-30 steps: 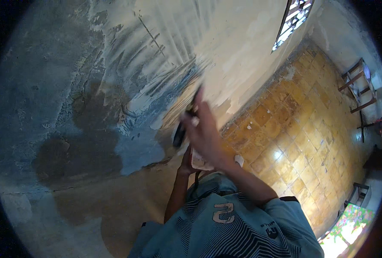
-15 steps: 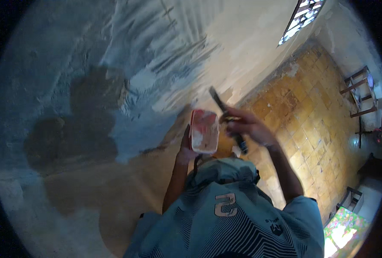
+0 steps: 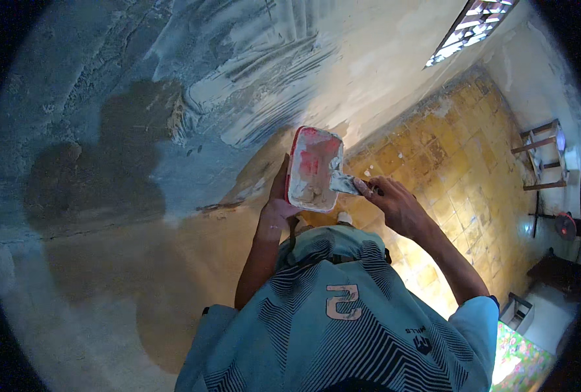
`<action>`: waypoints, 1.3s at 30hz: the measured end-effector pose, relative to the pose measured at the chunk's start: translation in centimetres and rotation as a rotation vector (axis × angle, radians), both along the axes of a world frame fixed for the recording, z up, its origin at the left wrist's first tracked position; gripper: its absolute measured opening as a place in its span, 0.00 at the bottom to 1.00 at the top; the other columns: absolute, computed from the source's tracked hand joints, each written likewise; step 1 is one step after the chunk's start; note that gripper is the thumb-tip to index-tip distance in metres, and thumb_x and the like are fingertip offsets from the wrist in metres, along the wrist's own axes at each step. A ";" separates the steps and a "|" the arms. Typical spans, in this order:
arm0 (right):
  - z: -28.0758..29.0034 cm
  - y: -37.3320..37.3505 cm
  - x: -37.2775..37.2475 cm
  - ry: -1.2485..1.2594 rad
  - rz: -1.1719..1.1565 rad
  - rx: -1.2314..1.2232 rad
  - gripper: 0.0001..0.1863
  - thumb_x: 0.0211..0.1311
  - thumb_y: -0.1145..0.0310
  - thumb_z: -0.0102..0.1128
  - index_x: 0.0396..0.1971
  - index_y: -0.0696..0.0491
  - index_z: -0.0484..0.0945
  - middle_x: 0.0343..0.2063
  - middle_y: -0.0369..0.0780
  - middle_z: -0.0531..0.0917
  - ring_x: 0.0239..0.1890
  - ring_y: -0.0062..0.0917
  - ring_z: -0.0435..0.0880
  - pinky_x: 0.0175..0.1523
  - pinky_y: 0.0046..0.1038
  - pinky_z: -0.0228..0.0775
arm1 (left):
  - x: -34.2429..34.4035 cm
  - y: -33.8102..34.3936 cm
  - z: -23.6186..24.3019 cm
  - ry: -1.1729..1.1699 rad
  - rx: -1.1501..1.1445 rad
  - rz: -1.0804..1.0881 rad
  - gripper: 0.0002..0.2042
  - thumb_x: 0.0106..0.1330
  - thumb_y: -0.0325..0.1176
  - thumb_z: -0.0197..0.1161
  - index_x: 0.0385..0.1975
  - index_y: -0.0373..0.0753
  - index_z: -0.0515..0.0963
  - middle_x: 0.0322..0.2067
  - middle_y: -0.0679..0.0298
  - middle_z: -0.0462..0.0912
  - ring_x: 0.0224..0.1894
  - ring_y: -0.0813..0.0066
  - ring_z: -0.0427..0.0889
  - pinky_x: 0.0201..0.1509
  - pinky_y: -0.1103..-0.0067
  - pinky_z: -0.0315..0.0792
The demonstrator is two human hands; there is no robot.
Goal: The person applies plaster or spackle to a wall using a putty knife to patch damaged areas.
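Note:
My left hand (image 3: 277, 209) grips a small rectangular plastic tub (image 3: 306, 179) from the left side and beneath; its red interior shows through smears of pale paste. My right hand (image 3: 398, 209) is closed round the handle of a putty knife (image 3: 344, 184), whose paste-coated blade rests at the tub's right edge. Beyond the tub, streaky pale filler (image 3: 258, 91) covers part of a rough, blue-grey looking wall, with my shadow falling on it.
A yellow tiled floor (image 3: 447, 170) runs along the wall's base to the right. A barred window (image 3: 470, 29) is at upper right. Along the far side stand a wooden stool-like frame (image 3: 538, 153), a fan (image 3: 566, 225), dark furniture (image 3: 558, 271) and a floral cloth (image 3: 522, 356).
My right hand and the putty knife have come away from the wall, swung right, and the blade now meets the tub. The tub has risen higher in view.

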State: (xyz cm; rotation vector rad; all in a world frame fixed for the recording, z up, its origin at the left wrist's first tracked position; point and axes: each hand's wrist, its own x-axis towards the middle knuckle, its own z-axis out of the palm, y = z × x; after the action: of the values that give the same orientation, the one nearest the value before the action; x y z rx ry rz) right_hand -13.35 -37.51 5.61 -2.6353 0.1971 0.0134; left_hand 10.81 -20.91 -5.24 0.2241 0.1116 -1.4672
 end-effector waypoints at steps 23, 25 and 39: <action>2.9 -2.6 10.4 -0.594 -0.457 1.176 0.48 0.60 0.73 0.69 0.76 0.54 0.50 0.44 0.49 0.85 0.39 0.24 0.86 0.44 0.24 0.80 | -11.2 5.8 -1.7 -0.145 0.146 0.309 0.34 0.72 0.63 0.47 0.72 0.49 0.62 0.66 0.58 0.70 0.65 0.56 0.73 0.67 0.53 0.68; 3.4 -2.1 12.8 -0.648 -0.452 1.180 0.48 0.60 0.73 0.70 0.75 0.56 0.49 0.44 0.49 0.85 0.38 0.23 0.86 0.42 0.23 0.79 | -13.7 6.8 -0.5 -0.802 0.265 0.454 0.34 0.72 0.64 0.45 0.72 0.49 0.62 0.66 0.57 0.71 0.65 0.54 0.72 0.67 0.52 0.68; 7.9 3.4 20.5 -0.873 -0.644 0.996 0.47 0.56 0.65 0.74 0.70 0.66 0.58 0.27 0.42 0.85 0.30 0.18 0.82 0.35 0.20 0.76 | -17.1 14.5 -3.2 -0.251 0.301 0.472 0.32 0.73 0.61 0.46 0.71 0.49 0.61 0.66 0.57 0.69 0.66 0.51 0.71 0.64 0.45 0.68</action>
State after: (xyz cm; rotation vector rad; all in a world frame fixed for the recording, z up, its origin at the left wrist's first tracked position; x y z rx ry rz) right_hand 7.17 -34.15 13.50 -1.3273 0.5371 -0.9554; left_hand -6.26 -6.41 -8.44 0.5837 0.1690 -0.9391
